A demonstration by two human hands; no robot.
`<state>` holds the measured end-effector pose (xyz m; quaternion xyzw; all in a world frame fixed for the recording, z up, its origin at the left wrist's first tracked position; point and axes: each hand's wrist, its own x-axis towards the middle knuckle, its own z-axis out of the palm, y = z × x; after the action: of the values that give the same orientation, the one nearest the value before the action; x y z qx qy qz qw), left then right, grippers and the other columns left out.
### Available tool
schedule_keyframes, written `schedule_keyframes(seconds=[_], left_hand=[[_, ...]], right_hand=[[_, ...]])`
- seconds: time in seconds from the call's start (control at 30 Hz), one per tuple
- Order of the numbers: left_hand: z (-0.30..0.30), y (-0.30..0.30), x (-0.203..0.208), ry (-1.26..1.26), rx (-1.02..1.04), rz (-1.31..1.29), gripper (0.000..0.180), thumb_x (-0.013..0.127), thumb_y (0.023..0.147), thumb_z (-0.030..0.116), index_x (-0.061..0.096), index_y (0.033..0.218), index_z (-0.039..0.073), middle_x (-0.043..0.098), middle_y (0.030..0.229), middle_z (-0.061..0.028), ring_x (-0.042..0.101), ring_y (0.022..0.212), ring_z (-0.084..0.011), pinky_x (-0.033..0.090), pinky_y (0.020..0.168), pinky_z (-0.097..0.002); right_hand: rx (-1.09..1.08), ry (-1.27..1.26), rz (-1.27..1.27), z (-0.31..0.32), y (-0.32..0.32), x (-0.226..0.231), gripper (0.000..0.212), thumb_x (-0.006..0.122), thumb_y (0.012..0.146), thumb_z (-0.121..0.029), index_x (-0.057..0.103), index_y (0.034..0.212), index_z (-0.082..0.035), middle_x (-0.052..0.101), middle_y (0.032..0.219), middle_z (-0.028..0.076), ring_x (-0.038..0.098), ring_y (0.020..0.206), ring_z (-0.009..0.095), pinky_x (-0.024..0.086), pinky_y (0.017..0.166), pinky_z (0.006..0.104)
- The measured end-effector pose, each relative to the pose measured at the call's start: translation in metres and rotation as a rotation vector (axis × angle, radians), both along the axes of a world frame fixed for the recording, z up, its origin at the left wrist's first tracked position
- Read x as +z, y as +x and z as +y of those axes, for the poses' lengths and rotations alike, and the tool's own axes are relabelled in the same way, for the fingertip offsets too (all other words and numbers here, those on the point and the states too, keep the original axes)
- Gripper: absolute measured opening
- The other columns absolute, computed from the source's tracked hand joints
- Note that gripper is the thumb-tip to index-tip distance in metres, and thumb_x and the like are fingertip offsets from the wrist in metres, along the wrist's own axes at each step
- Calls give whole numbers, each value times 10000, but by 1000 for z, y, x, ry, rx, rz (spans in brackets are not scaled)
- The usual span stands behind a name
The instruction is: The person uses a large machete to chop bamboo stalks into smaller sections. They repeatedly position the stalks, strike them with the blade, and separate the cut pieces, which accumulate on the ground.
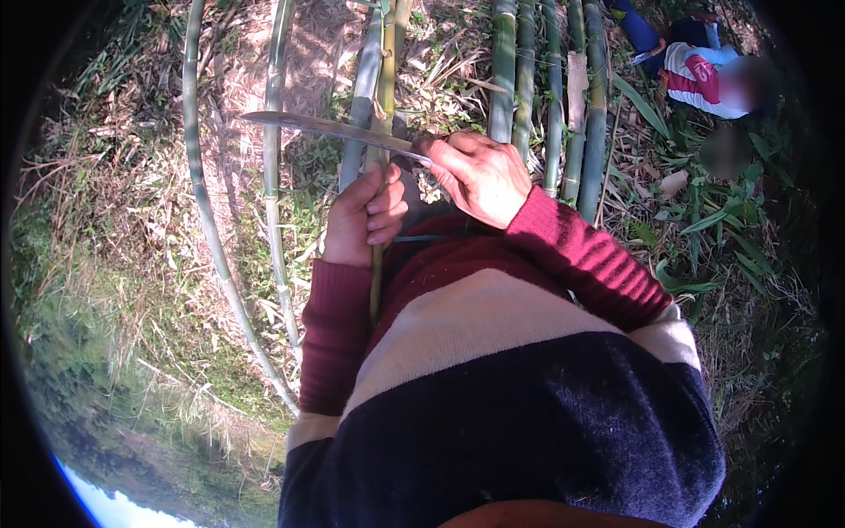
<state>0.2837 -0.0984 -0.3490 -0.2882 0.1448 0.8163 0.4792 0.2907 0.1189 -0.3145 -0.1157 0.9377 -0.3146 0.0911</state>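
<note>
Dry leaf litter and green grass [158,238] spread around you, rough and tangled. Your soft knitted sweater [493,414], banded maroon, cream and navy, fills the near side. Smooth, jointed green bamboo poles [503,70] stand in a row to the far right; two more slender, curving poles [195,150] run along the left. Another person [691,75] is at the far right, among broad leaves.

The slim bamboo stick [386,84], yellowish green and noded, lies in front of you, its long axis running near to far; its near part lies against your sweater, and its far end leans slightly right. Your long, narrow metal knife [326,128] crosses over it just beyond your left hand [365,216], tip pointing left and slightly far; you cannot tell whether it cuts in. Your right hand [480,176] is closed around the knife's right end, while your left fingers are wrapped tightly around the stick.
</note>
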Motion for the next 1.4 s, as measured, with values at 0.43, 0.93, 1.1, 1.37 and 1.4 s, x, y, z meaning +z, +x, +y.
schedule_keyframes(seconds=[0.43,0.93,1.1,1.37,1.4], left_hand=[[30,14,3,-562,-217,329,290,470,1046,388,540,968,117,384,619,73,312,457,-26,202,376,-201],[14,25,20,-339,-206,106,271,509,1025,397,524,993,128,304,636,76,233,470,-27,178,385,-189],[4,27,18,-322,-206,68,274,482,1038,389,530,985,124,308,625,80,238,464,-28,188,380,-195],[2,27,21,-412,-200,141,312,444,1050,392,538,999,98,329,622,67,243,452,-33,191,372,-205],[0,29,20,-411,-193,141,310,442,1051,387,537,1000,96,335,624,65,244,451,-33,192,372,-205]], right_hand=[[362,218,-69,18,-25,5,325,611,823,-161,568,1139,-225,596,730,99,640,584,291,517,481,415],[388,149,139,38,9,-60,224,629,817,-224,551,1027,-220,589,819,68,653,720,276,503,467,410],[113,-111,-120,23,20,-48,237,649,928,-297,547,1077,-144,633,748,78,638,595,282,506,503,418],[-534,-969,-610,34,5,5,332,567,1012,-316,544,1169,-25,577,760,6,556,632,79,496,573,251],[-595,-1102,-602,35,6,12,399,531,1025,-388,544,1175,-19,582,763,15,565,630,90,511,599,261]])
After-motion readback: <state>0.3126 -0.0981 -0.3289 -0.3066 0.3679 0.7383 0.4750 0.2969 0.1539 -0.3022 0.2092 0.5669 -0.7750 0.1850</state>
